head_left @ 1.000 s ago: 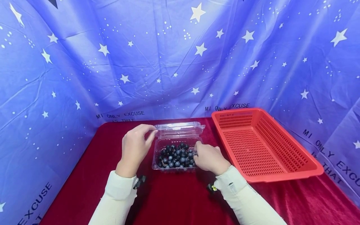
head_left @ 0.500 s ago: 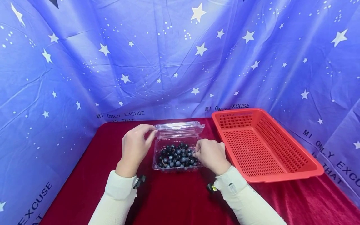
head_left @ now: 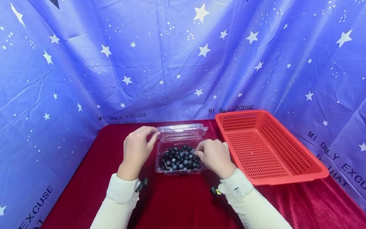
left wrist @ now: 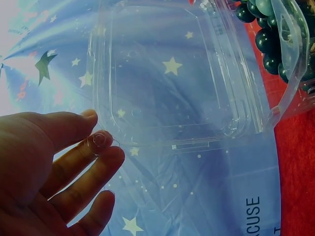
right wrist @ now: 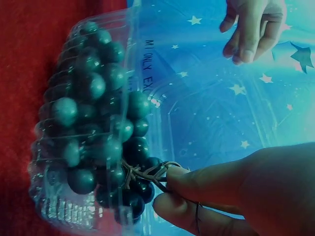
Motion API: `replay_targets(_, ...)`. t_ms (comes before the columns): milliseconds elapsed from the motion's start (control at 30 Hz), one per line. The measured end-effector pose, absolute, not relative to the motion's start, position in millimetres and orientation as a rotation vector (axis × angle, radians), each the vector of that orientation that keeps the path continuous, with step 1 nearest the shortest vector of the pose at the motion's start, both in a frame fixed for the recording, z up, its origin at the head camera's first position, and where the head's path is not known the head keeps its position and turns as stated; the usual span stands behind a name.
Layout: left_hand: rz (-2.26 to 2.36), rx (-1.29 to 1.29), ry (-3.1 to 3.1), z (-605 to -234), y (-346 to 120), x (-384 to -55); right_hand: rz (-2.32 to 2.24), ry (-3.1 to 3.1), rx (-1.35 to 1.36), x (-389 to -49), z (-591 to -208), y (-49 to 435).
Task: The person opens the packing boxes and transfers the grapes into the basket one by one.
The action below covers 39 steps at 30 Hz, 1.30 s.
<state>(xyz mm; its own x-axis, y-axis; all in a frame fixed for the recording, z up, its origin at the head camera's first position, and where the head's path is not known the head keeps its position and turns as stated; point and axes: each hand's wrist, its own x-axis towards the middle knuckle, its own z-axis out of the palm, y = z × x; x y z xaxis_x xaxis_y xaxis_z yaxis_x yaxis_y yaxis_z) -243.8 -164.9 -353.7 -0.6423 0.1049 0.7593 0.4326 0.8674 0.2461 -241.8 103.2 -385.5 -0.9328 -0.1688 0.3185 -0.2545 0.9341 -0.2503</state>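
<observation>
Grapes (head_left: 180, 160), dark and bunched, lie in a clear plastic container (head_left: 162, 147) on the red-clothed worktop (head_left: 171, 203). At left, the left hand (head_left: 136, 149) pinches a corner of the raised lid (head_left: 183, 128) between thumb and forefinger. Further along, at the container's right side, the right hand (head_left: 215, 156) grasps the brown stem (right wrist: 142, 173) between thumb and finger. Furthest right stands a red perforated basket (head_left: 254, 152).

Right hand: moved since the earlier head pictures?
Yes, slightly: the right hand sits a little higher in the head view, against the red basket.
</observation>
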Motion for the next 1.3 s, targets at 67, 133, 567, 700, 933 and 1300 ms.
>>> replay_targets(67, -0.531, -0.388, -2.238, -354, -165, -244, 0.431, -2.794, 0.33, -241, -382, 102)
replay_targets(133, -0.533, -0.391, -2.236, -354, -165, -245, 0.45, -2.793, 0.346, -240, -379, 102)
replay_targets(567, -0.542, -0.401, -2.23, -354, -165, -244, 0.503, -2.778, 0.49, -239, -353, 98)
replay_targets(700, -0.539, -0.403, -2.23, -354, -165, -244, 0.516, -2.795, 0.505, -240, -350, 95)
replay_targets(933, -0.535, -0.398, -2.239, -353, -166, -243, 0.544, -2.819, 0.518, -242, -344, 91)
replay_targets(1300, -0.528, -0.399, -2.242, -353, -166, -244, 0.547, -2.814, 0.583, -243, -331, 90)
